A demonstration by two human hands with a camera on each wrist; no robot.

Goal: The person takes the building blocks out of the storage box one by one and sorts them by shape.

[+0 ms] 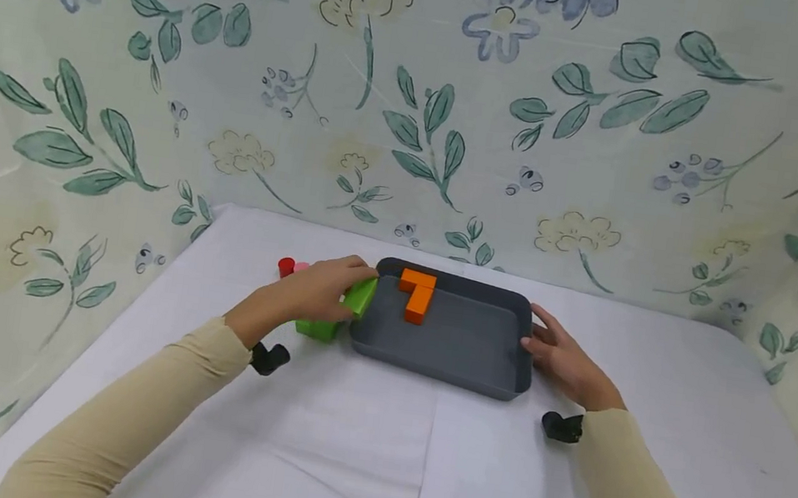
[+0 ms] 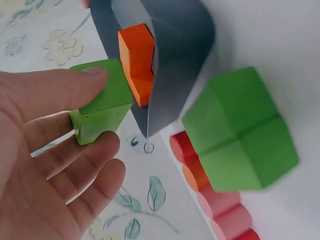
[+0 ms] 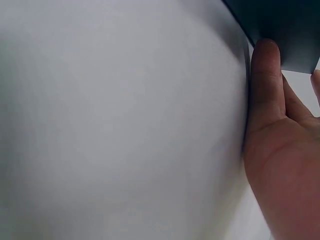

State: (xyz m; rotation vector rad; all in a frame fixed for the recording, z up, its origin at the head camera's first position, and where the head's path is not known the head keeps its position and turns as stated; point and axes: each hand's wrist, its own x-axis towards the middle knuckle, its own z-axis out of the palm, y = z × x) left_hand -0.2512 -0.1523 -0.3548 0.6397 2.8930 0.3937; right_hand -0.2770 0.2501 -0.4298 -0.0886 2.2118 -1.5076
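Observation:
My left hand [image 1: 314, 290] pinches a green block [image 2: 107, 95] between thumb and fingertips, beside the left wall of a dark grey tray [image 1: 479, 327]. Inside the tray, toward its left end, lie orange block pieces [image 1: 418, 302] forming a bent shape. At the tray's right end, my right hand [image 1: 565, 365] touches the outer wall with thumb and fingers extended. In the right wrist view the thumb [image 3: 266, 60] lies against that wall, and the other fingers are partly hidden. More green blocks [image 2: 242, 130], grouped together, sit on the table just left of the tray, partly under my left hand.
A row of small round pieces stands left of the tray: a red one [image 2: 184, 146], an orange one [image 2: 196, 175] and pink ones [image 2: 220, 202]. White cloth [image 1: 358, 445] covers the table. A floral curtain [image 1: 416, 117] hangs behind it.

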